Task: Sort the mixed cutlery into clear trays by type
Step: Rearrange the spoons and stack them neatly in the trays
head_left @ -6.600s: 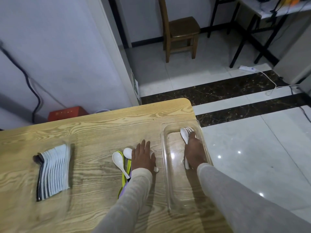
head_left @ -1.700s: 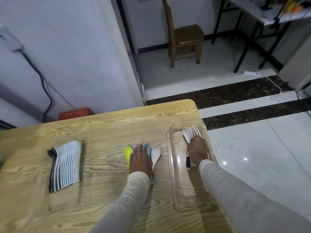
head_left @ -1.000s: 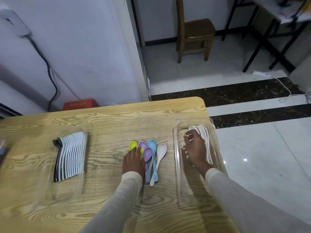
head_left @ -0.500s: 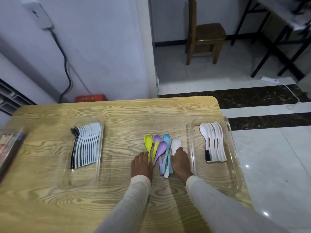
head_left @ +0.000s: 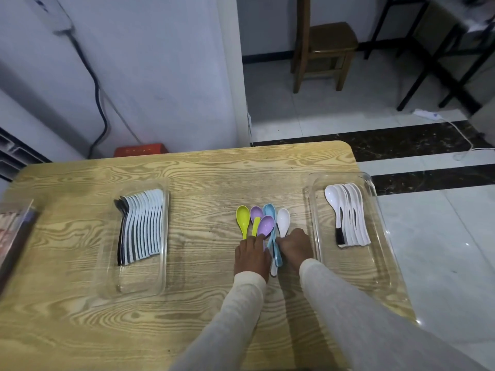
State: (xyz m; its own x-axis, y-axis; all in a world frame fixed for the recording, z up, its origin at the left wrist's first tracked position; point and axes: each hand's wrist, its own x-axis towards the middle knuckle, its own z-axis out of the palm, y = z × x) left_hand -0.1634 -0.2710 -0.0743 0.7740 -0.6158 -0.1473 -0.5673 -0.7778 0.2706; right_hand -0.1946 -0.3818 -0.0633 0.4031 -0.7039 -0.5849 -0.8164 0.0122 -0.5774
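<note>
Several loose spoons lie side by side mid-table: a yellow-green spoon [head_left: 242,218], two purple spoons [head_left: 265,225], a blue spoon [head_left: 269,210] and a white spoon [head_left: 283,220]. My left hand [head_left: 251,257] lies flat with its fingertips on the yellow-green and purple handles. My right hand [head_left: 294,247] is curled, fingers on the white spoon's handle. The left clear tray [head_left: 136,277] holds a tight row of white spoons with dark backs [head_left: 142,226]. The right clear tray [head_left: 361,269] holds several white spoons [head_left: 348,212].
A clear box [head_left: 13,236] with stick-like items sits at the table's left edge. The right tray lies close to the table's right edge [head_left: 396,277], with tiled floor beyond. A wooden chair [head_left: 324,46] stands far behind, and a red box [head_left: 140,150] sits by the wall.
My right hand left the white spoons in the right tray and came over to the loose pile, closing on the white spoon's handle. The camera view shifted left; the left hand stayed on the handles.
</note>
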